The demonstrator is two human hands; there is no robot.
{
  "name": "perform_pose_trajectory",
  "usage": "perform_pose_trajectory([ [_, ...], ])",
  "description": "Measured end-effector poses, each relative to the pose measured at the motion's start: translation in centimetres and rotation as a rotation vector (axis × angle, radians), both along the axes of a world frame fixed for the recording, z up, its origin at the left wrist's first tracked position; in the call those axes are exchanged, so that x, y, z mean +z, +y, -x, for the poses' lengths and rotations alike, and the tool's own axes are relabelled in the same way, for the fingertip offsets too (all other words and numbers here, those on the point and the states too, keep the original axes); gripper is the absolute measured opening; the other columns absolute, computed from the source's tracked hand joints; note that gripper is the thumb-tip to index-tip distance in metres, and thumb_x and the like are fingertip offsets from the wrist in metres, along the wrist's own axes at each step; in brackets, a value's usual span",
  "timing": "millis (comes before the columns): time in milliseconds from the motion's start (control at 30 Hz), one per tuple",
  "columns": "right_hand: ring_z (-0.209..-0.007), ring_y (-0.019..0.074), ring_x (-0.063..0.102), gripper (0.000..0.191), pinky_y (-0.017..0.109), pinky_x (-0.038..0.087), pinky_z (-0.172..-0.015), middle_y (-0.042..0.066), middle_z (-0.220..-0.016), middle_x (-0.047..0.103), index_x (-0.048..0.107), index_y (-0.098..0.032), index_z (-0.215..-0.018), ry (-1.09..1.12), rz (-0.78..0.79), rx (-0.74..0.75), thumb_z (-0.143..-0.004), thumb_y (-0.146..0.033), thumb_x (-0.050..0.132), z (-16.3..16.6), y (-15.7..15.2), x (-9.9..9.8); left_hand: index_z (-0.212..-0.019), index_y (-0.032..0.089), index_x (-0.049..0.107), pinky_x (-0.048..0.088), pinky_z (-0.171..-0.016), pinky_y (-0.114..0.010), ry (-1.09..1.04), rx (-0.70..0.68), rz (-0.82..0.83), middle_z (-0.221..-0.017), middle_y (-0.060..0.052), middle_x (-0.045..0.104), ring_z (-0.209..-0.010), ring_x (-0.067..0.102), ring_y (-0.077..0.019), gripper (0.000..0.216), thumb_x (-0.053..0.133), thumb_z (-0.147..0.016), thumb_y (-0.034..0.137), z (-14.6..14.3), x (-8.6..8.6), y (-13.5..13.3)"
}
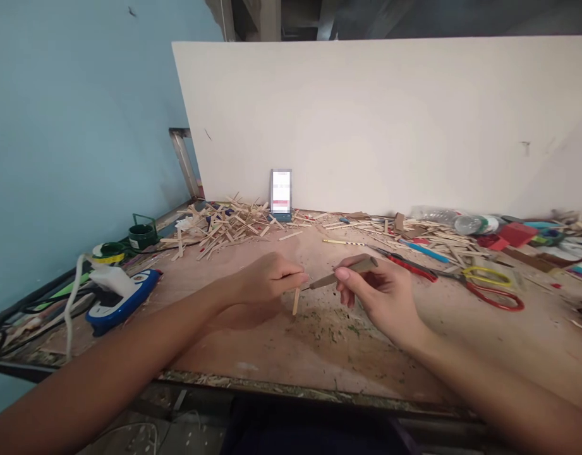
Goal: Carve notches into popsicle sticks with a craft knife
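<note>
My left hand [262, 278] is closed over the work table, its thumb and forefinger pinching a thin flat wooden stick [296, 302] that points down toward the tabletop. In my right hand [385, 297] is a slim tool with a tapered brown handle [352, 272]. It looks like an awl, and its thin dark tip [308, 288] points left, close to the upper part of the stick. Whether tip and stick touch I cannot tell. Green and dark crumbs [340, 325] lie scattered on the tabletop [253, 351] below my hands.
A heap of wooden sticks [229, 224] lies back left, near a lit phone [281, 191] against a white board [366, 120]. At left sits a blue-and-white power strip [124, 300]. To the right lie red-handled pliers [414, 268], scissors [494, 294], a blue stick [424, 251] and plastic bottles [475, 224].
</note>
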State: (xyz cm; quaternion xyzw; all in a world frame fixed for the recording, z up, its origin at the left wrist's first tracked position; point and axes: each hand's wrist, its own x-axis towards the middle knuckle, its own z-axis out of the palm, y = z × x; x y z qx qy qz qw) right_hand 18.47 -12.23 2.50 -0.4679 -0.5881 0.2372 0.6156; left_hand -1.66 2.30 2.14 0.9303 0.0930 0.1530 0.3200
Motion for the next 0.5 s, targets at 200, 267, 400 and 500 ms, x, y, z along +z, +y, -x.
perform_pose_trajectory([
  [200,-0.042,0.0098,0.059,0.046,0.020,0.048,-0.041,0.002,-0.063,0.067,0.068,-0.017,-0.067,-0.039,-0.061,-0.019,-0.097,-0.049,0.082,0.0,-0.5,-0.2,-0.064,0.023,0.027,0.021,-0.057,-0.031,-0.036,-0.068,0.024,-0.059,0.007,0.021,-0.055,0.024,-0.0107,0.047,0.047,-0.103,0.040,-0.4,-0.1,-1.2],
  [267,-0.041,0.0098,0.059,0.048,0.020,0.047,-0.040,0.002,-0.062,0.067,0.067,-0.018,-0.068,-0.045,-0.085,-0.017,-0.098,-0.051,0.080,0.1,-0.7,-0.2,-0.064,0.023,0.026,0.021,-0.058,-0.031,-0.043,-0.083,0.032,-0.059,0.006,0.020,-0.056,0.024,-0.0109,0.047,0.047,-0.102,0.039,-0.5,0.0,-1.5],
  [400,-0.041,0.0111,0.060,0.046,0.021,0.048,-0.040,0.001,-0.061,0.067,0.067,-0.019,-0.072,-0.043,-0.113,-0.021,-0.100,-0.054,0.078,0.6,-0.7,-0.3,-0.064,0.023,0.029,0.023,-0.058,-0.030,-0.042,-0.087,0.075,-0.059,0.006,0.024,-0.056,0.027,-0.0112,0.045,0.046,-0.103,0.039,-0.6,0.2,-1.5],
  [500,-0.042,0.0117,0.061,0.044,0.022,0.048,-0.040,0.001,-0.063,0.067,0.068,-0.019,-0.072,-0.054,-0.114,-0.011,-0.099,-0.052,0.080,0.9,-0.5,-0.6,-0.064,0.023,0.031,0.024,-0.059,-0.030,-0.039,-0.075,0.113,-0.060,0.006,0.026,-0.056,0.029,-0.0112,0.047,0.046,-0.104,0.042,-0.5,0.0,-1.3],
])
